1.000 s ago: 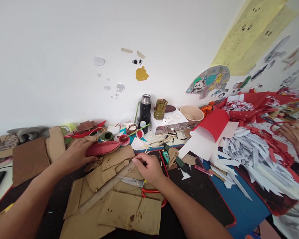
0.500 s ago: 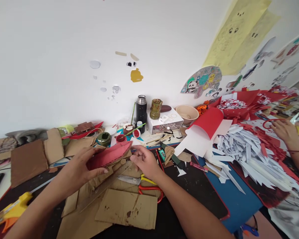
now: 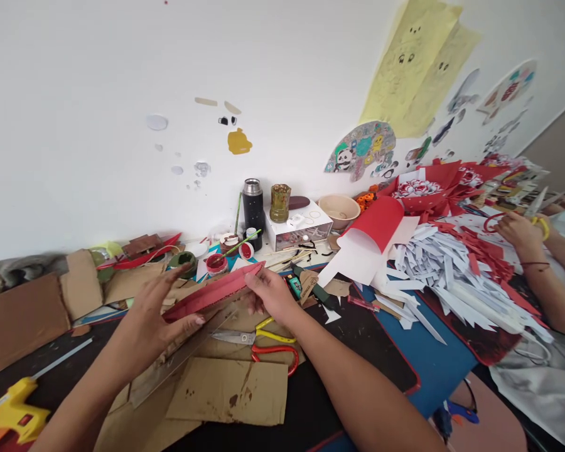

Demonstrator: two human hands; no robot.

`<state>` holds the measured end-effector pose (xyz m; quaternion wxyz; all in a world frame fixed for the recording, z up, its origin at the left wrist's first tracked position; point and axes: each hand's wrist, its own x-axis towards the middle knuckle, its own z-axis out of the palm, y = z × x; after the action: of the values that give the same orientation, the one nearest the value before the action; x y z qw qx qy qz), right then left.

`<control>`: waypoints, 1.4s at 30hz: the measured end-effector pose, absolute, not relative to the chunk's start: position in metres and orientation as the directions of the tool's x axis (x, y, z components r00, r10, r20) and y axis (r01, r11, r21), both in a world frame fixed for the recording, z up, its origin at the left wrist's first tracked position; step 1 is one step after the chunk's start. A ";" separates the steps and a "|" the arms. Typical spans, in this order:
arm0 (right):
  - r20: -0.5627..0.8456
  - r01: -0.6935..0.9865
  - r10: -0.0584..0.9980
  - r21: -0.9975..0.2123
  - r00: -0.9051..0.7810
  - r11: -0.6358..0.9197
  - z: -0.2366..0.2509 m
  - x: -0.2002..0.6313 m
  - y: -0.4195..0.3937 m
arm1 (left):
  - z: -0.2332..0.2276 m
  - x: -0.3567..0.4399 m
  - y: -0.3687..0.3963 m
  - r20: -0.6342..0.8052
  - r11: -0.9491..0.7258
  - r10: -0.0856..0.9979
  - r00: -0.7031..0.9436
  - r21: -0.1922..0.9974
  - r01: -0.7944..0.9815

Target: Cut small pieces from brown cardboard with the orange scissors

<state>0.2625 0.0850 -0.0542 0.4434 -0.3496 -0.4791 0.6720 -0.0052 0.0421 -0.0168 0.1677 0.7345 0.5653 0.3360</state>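
Observation:
Both my hands hold a long, red-painted cardboard piece [image 3: 214, 292] a little above the table. My left hand [image 3: 153, 317] grips its left end with the thumb under it and the fingers spread. Pinching the right end is my right hand [image 3: 268, 292]. Below the piece lie brown cardboard scraps [image 3: 230, 389], a long ruler [image 3: 179, 361] and scissors [image 3: 263, 342] with red and yellow handles.
A yellow glue gun [image 3: 9, 411] lies at the bottom left. Paint pots [image 3: 215, 262], a black flask [image 3: 253, 204] and a white box [image 3: 299, 229] stand near the wall. Red and white paper strips [image 3: 452, 270] cover the right side, where another person's hands [image 3: 518, 232] work.
My left hand lifted the red piece off the cardboard pile and my right hand left the ruler to take its right end. The view shifted right; the glue gun came into sight.

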 end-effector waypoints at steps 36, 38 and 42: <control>-0.011 -0.288 0.915 -0.948 -0.403 -0.138 -0.053 0.261 0.080 | -0.031 0.020 0.040 -0.081 0.067 0.996 -0.045 0.966 -0.251; -0.011 -0.273 0.918 -0.953 -0.396 -0.129 -0.053 0.261 0.080 | -0.030 0.020 0.039 -0.080 0.068 0.996 -0.037 0.964 -0.256; 0.008 -0.274 0.925 -0.956 -0.381 -0.105 -0.052 0.262 0.080 | -0.032 0.022 0.039 -0.082 0.070 0.996 -0.032 0.955 -0.289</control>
<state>0.2622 0.0800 -0.0522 0.4494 -0.3279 -0.4957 0.6669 0.0220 0.0385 -0.0317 0.5750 0.3914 0.4518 0.5586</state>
